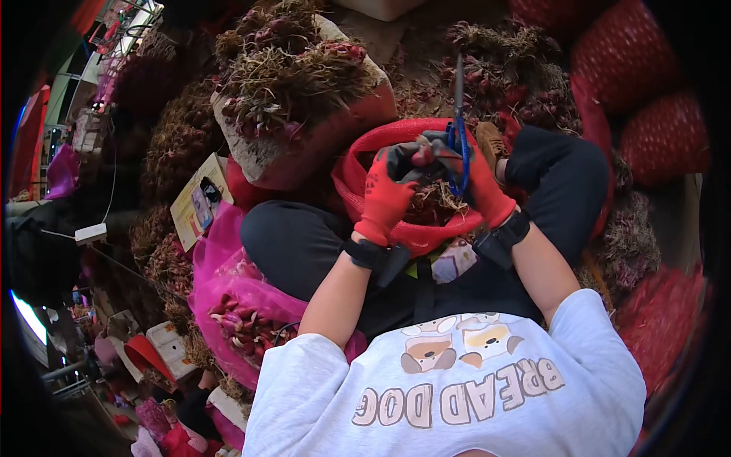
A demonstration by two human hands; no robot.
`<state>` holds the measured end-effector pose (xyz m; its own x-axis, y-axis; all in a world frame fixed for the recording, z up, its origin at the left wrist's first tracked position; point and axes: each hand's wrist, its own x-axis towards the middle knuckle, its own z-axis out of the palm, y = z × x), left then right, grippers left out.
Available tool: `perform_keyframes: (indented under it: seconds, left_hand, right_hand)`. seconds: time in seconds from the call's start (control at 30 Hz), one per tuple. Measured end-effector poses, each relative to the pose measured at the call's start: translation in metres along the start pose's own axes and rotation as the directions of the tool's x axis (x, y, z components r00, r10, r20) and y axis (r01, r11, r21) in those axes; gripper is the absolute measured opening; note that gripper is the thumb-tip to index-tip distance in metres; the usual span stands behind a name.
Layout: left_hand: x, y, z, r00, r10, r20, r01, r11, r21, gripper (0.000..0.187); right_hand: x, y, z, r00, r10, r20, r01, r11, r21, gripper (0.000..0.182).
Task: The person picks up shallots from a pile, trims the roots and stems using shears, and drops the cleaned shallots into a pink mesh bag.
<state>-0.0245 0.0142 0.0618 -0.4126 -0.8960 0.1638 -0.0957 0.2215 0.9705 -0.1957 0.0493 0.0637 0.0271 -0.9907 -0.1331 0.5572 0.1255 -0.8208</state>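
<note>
My left hand [387,192], in a red glove with dark fingers, pinches a small reddish shallot [421,156]. My right hand [490,190], gloved alike, is closed round the blue handles of a pair of scissors [459,103]; their blades point up and away from me. Both hands are over a rolled-down red mesh bag [349,183] standing between my legs. Dry trimmings [436,204] lie inside it. Parts of the fingers overlap around the shallot, so the exact grip is partly hidden.
A pile of dried shallot bunches [293,76] rests on a pale block [263,156] ahead to the left. More bunches [525,72] lie ahead right. A pink mesh bag [236,312] with shallots sits by my left knee. Filled red sacks [628,61] stand right.
</note>
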Motion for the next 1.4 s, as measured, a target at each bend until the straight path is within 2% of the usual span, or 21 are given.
perform_keyframes:
  seconds: [0.07,0.13,0.17,0.23,0.27,0.3,0.43,0.57,0.7,0.77,0.8,0.87,0.97,1.07,1.1,1.13,1.17,1.23,1.3,1.37,1.4]
  left_hand:
    - [0.0,0.014,-0.001,0.982,0.187,-0.002,-0.178,0.94,0.29,0.047]
    - [0.004,0.017,0.002,0.937,0.343,0.063,-0.34,0.858,0.385,0.045]
    - [0.004,0.021,0.007,0.926,0.375,0.04,-0.372,0.892,0.256,0.04]
    - [0.002,0.01,0.016,0.964,0.225,-0.14,-0.224,0.974,0.021,0.036]
    - [-0.001,0.006,0.018,0.988,0.028,-0.152,-0.071,0.957,-0.282,0.034]
    - [-0.003,0.008,0.019,0.973,-0.17,-0.158,0.051,0.821,-0.569,0.032]
    - [-0.004,-0.001,-0.017,0.85,-0.454,0.267,0.502,0.548,-0.669,0.042]
    - [-0.009,0.01,0.006,0.97,-0.233,0.07,0.241,0.888,-0.391,0.046]
    - [-0.011,-0.011,0.007,0.958,-0.279,0.069,0.287,0.925,-0.249,0.039]
    - [-0.01,-0.024,0.003,0.929,-0.369,0.042,0.366,0.891,-0.27,0.039]
    - [-0.01,-0.02,0.001,0.963,-0.267,-0.023,0.266,0.964,-0.016,0.037]
    - [-0.01,-0.01,0.001,0.998,-0.027,-0.055,0.05,0.871,0.488,0.034]
    - [-0.005,0.01,-0.001,1.0,0.002,0.013,-0.01,0.784,0.62,0.03]
    - [-0.004,-0.008,-0.002,0.998,-0.013,-0.053,0.041,0.822,0.569,0.018]
    - [-0.002,-0.018,-0.006,0.973,-0.22,-0.076,0.231,0.949,0.214,0.014]
    - [0.0,-0.029,-0.014,0.912,-0.411,-0.018,0.402,0.9,-0.168,0.011]
    - [0.0,-0.039,-0.022,0.827,-0.551,0.109,0.523,0.684,-0.509,0.009]
    - [0.001,-0.036,-0.034,0.964,-0.264,0.04,0.266,0.962,-0.066,0.014]
    - [0.001,-0.026,-0.031,0.826,-0.564,-0.007,0.425,0.629,-0.651,0.023]
    - [-0.003,0.001,-0.022,0.971,-0.231,0.053,0.237,0.949,-0.209,0.028]
    - [-0.004,-0.004,-0.019,0.97,-0.211,0.124,0.229,0.961,-0.157,0.03]
  right_hand:
    - [0.002,0.007,-0.008,0.986,0.16,-0.049,-0.149,0.973,0.174,0.041]
    - [0.001,0.02,-0.017,0.992,-0.102,0.075,0.108,0.991,-0.077,0.042]
    - [0.001,0.024,-0.023,0.989,-0.11,0.098,0.114,0.993,-0.042,0.043]
    - [0.003,0.021,-0.024,0.995,-0.009,0.101,-0.009,0.984,0.179,0.044]
    - [0.004,0.019,-0.024,0.99,0.101,0.103,-0.132,0.924,0.36,0.045]
    - [0.004,0.016,-0.018,0.998,0.054,0.043,-0.065,0.939,0.337,0.041]
    - [0.009,0.019,-0.007,0.988,-0.127,-0.09,0.127,0.992,-0.006,0.035]
    - [0.004,0.01,0.012,0.976,-0.142,-0.165,0.115,0.98,-0.165,0.027]
    - [0.001,0.009,0.016,0.985,0.023,-0.173,-0.046,0.99,-0.134,0.022]
    - [0.0,0.014,0.009,0.996,-0.013,-0.09,-0.013,0.959,-0.283,0.023]
    - [0.0,0.015,0.007,0.999,-0.027,-0.046,0.008,0.935,-0.354,0.023]
    - [0.0,0.016,0.007,0.996,0.009,-0.093,-0.034,0.964,-0.265,0.024]
    - [-0.001,0.014,0.004,0.995,0.036,-0.09,-0.058,0.966,-0.252,0.026]
    - [-0.005,0.006,0.006,0.996,0.086,-0.025,-0.089,0.948,-0.305,0.028]
    - [-0.005,0.003,0.007,0.994,0.108,0.001,-0.102,0.94,-0.324,0.029]
    - [-0.006,0.002,0.005,0.992,0.12,0.044,-0.105,0.96,-0.258,0.034]
    - [-0.006,0.001,0.002,0.988,0.129,0.088,-0.11,0.975,-0.191,0.039]
    - [-0.004,-0.002,0.003,0.983,0.138,0.119,-0.129,0.988,-0.082,0.04]
    - [-0.003,-0.006,0.006,0.985,0.147,0.086,-0.147,0.989,-0.002,0.032]
    - [-0.001,0.003,0.001,0.996,0.039,0.076,-0.042,0.999,0.029,0.032]
    - [-0.001,0.006,-0.001,0.998,-0.015,0.067,0.012,0.999,0.044,0.031]
